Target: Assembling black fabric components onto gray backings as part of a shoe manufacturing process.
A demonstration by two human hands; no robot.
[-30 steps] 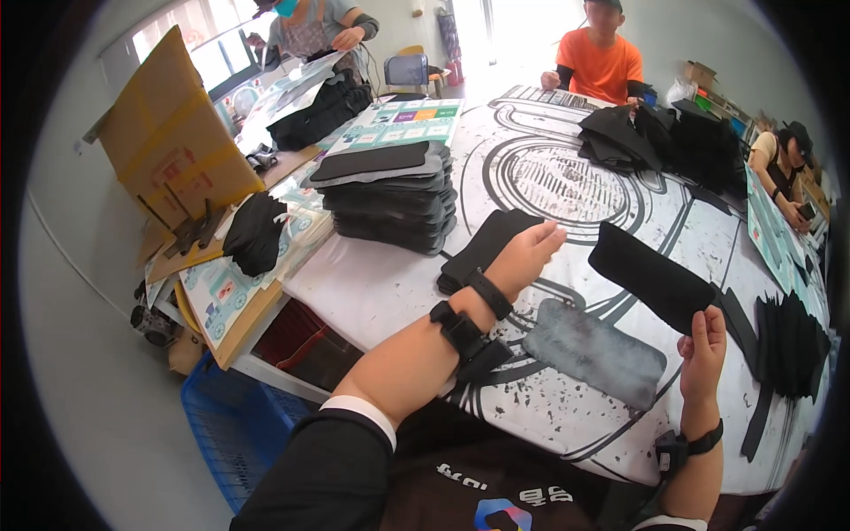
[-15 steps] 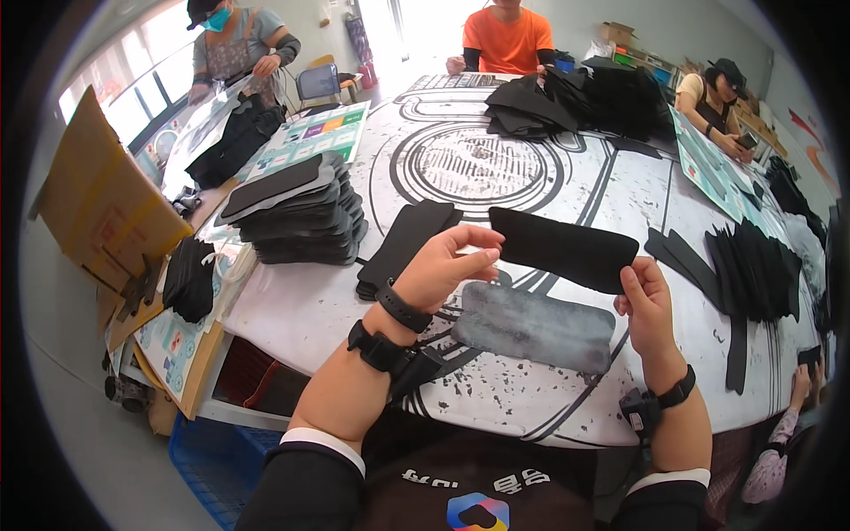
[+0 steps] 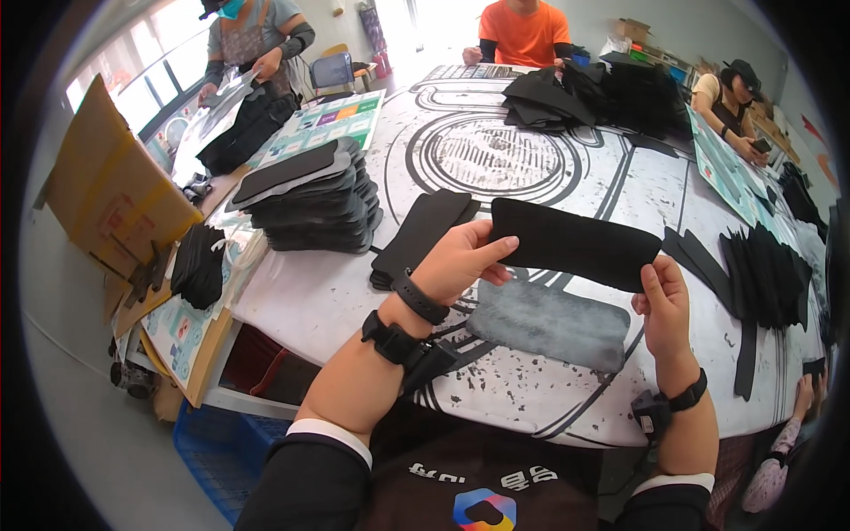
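A black rectangular fabric piece (image 3: 575, 241) with rounded corners is stretched between my two hands above the table. My left hand (image 3: 456, 261) pinches its left end, thumb on the near face. At the right end, my right hand (image 3: 666, 301) grips the lower corner between thumb and fingers. Below it a grey, whitish-smeared panel (image 3: 549, 326) of similar shape lies flat on the table. A small pile of black pieces (image 3: 416, 232) sits just beyond my left hand, partly hidden by it.
A tall stack of black and grey panels (image 3: 314, 208) stands to the left. Fanned black strips (image 3: 766, 279) lie at the right, and a heap of black pieces (image 3: 620, 97) is at the back. An open cardboard box (image 3: 115, 195) is far left. Several people are around the table (image 3: 354, 305).
My left hand has closed on the left end of the black fabric piece, where its fingers were apart before. My right hand keeps its grip. The whole view has shifted slightly.
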